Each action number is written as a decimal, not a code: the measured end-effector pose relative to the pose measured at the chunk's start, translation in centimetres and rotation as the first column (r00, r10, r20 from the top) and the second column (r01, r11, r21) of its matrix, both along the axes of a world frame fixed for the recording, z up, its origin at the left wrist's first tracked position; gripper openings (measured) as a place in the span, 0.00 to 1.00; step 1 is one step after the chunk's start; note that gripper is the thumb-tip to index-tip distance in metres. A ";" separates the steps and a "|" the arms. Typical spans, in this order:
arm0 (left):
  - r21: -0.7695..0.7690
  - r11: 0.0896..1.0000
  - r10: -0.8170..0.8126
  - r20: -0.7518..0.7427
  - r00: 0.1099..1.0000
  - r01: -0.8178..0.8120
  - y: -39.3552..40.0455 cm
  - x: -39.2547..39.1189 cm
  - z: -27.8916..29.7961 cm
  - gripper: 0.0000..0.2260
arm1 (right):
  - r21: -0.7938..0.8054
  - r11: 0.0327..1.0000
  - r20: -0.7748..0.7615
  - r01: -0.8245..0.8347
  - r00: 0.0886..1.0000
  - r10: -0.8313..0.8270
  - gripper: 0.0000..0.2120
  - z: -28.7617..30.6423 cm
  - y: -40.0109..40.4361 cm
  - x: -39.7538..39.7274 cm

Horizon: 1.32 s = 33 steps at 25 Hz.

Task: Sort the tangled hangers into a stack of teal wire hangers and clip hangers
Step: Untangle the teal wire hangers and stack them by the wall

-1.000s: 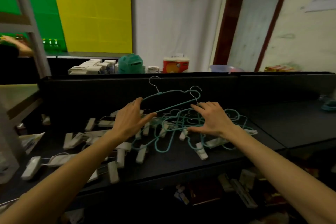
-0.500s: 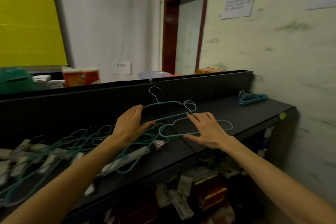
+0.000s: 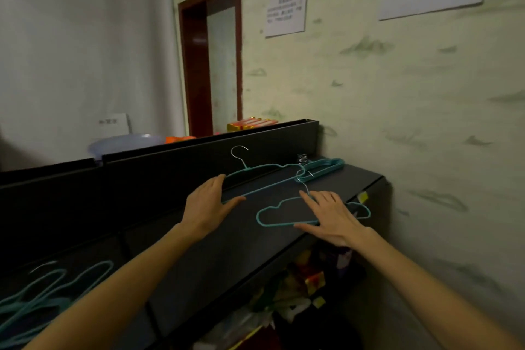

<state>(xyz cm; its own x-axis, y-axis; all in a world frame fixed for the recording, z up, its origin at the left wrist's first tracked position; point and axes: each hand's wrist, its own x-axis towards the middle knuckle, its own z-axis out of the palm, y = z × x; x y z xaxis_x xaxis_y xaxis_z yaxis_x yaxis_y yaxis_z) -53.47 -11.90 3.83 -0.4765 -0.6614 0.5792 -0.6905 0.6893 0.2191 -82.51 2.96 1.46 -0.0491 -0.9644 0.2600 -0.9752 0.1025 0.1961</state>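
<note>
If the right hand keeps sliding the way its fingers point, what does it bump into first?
Probably the stack of teal hangers near the wall; the right hand points up-left toward it, though depth is unclear.

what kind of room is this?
Probably a back room or storeroom, not a home closet: a long black counter against the wall, printed notices taped up, and boxes and packets jammed underneath. Teal hangers are stacked at the far end.
</note>
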 end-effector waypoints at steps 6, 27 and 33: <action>0.089 0.994 -0.053 -0.090 0.994 0.061 -6.3 -16.0 -1.5 0.39 | 0.102 0.994 -0.078 0.024 0.997 -0.016 0.49 0.4 -5.6 -14.6; 0.004 0.932 0.361 -0.093 0.928 -0.362 -12.7 -36.9 -4.2 0.39 | 0.156 0.825 0.064 -0.543 0.839 0.540 0.51 0.0 -30.8 -36.4; -0.060 0.895 0.440 -0.047 0.897 -0.442 -11.6 -36.0 -4.7 0.37 | 0.093 0.823 0.161 -0.561 0.824 0.543 0.50 -0.9 -31.3 -35.7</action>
